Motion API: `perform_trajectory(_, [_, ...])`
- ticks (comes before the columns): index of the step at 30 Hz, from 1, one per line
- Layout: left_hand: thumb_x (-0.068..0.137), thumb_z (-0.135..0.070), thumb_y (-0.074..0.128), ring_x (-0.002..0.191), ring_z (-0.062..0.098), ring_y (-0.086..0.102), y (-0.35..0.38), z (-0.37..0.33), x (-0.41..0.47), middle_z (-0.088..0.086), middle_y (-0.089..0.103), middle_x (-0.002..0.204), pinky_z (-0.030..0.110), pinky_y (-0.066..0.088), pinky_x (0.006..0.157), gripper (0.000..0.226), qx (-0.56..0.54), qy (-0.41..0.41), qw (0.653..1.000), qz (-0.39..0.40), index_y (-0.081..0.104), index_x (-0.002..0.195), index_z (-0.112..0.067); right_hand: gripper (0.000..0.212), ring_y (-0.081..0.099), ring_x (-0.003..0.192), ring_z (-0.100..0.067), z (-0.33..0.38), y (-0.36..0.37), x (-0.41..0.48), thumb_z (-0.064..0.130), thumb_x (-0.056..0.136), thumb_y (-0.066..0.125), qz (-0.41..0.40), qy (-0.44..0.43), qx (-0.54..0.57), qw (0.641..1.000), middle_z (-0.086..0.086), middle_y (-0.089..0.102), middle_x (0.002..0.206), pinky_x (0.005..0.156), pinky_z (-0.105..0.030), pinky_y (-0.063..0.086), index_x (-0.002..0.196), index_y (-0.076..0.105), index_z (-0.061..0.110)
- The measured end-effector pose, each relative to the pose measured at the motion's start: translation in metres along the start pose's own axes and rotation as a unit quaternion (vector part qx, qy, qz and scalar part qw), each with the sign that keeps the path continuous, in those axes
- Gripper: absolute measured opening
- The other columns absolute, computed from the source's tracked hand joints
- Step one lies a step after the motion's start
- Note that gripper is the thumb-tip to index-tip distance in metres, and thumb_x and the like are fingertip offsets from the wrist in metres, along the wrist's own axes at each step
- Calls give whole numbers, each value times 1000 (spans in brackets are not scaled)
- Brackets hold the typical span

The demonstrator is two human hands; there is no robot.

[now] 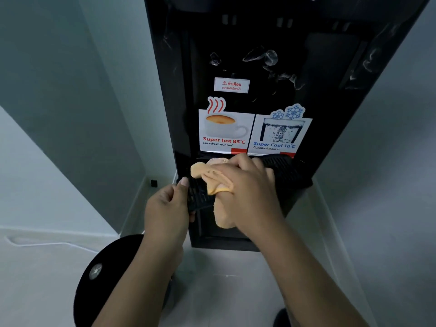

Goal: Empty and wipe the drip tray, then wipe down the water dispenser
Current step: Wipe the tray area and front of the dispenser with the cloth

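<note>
Thumb of left hand (pixel 165 206) pinches drip tray (pixel 284 171); right hand (pixel 247 192) clutches cloth (pixel 203 172) on it.

Indoor setting recorded: a plain room corner, of a home or a small office; which of the two cannot be told. A tall black freestanding water dispenser (pixel 236 43) is set between bare grey-green walls (pixel 70 90) on a smooth pale floor (pixel 224 274), with a skirting board (pixel 135 204) at the wall foot and a white cable (pixel 59 243) laid on the floor. Consumer labels with Thai print are noted on its front: a hot-water sticker (pixel 225 131) marked "Super hot 85°C" and a cold-water sticker (pixel 280 135) marked "Super Cool 10°C".
</note>
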State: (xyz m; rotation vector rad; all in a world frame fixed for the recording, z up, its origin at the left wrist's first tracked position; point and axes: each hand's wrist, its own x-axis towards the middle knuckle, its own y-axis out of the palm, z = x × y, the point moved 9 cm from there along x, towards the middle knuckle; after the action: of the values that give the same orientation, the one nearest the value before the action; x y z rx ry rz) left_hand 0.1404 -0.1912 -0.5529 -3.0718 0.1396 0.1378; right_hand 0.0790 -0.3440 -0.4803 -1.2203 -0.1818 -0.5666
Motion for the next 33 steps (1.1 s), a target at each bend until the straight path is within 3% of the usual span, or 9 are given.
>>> perform_trajectory(3, [100, -38, 55, 44, 11, 40, -5, -2, 0, 6, 45, 55, 18, 33, 43, 54, -8, 3, 1000, 5, 51, 85, 14, 59, 46, 99, -22, -50, -20, 1, 27, 64, 58, -1, 72, -103, 992, 8, 49, 106, 80, -35, 30, 117, 56, 53])
perform_trajectory(7, [100, -34, 55, 45, 13, 30, -1, 0, -2, 0, 34, 54, 22, 30, 42, 52, -35, -14, 999, 16, 47, 78, 12, 40, 50, 102, -29, -114, -48, -14, 15, 73, 62, -74, 275, -51, 957, -4, 53, 113, 90, -39, 34, 111, 65, 26])
perform_trajectory(10, [100, -33, 56, 45, 11, 26, 12, 0, -6, -6, 31, 50, 27, 25, 48, 49, -41, -14, 999, 23, 42, 67, 1, 65, 52, 97, -18, -39, -9, -6, 25, 55, 66, 22, 114, -32, 993, 6, 53, 108, 85, -37, 40, 118, 62, 41])
perform_trajectory(13, [99, -32, 58, 50, 13, 29, 11, 0, -3, 1, 36, 56, 30, 25, 52, 48, -29, 4, 999, 31, 48, 74, 7, 51, 39, 87, 5, 6, 0, -12, 22, 60, 49, 22, 20, 110, 994, 13, 55, 97, 82, -34, 38, 104, 66, 43])
perform_trajectory(16, [99, -31, 57, 52, 11, 35, -1, -6, 2, 0, 47, 60, 26, 32, 50, 34, -14, 48, 997, 59, 61, 80, -3, 36, 59, 93, -2, -54, -31, -19, 19, 70, 47, -76, 193, 281, 937, 12, 65, 97, 76, -31, 47, 90, 65, 43])
perform_trajectory(19, [100, -28, 57, 53, 8, 37, -8, -13, 3, -10, 54, 62, 17, 37, 49, 24, -6, 79, 993, 83, 72, 82, -23, 16, 65, 71, -10, -121, -74, -53, 28, 83, 51, -247, 394, 342, 817, 11, 66, 73, 57, -27, 43, 78, 64, 37])
perform_trajectory(21, [99, -28, 58, 56, 10, 39, -9, -17, 1, -8, 53, 63, 23, 39, 55, 24, -3, 92, 992, 90, 71, 79, -26, 15, 65, 70, -15, -133, -72, -67, 33, 88, 56, -208, 456, 371, 782, 9, 66, 69, 56, -25, 43, 77, 65, 28])
perform_trajectory(26, [94, -40, 57, 60, 6, 50, -21, -49, -4, -14, 60, 65, 17, 46, 60, 23, -65, 147, 983, 89, 71, 79, -28, 25, 67, 68, -20, -133, -72, -81, 44, 84, 57, -127, 474, 382, 783, 5, 69, 64, 60, -28, 47, 76, 68, 23])
perform_trajectory(33, [68, -57, 80, 84, 9, 65, -4, -71, -19, -6, 72, 85, 22, 54, 82, 35, -186, 146, 952, 195, 77, 86, -26, 47, 74, 78, -33, -130, -62, -80, 60, 79, 65, -8, 477, 483, 734, -13, 76, 85, 80, -51, 57, 97, 72, 17])
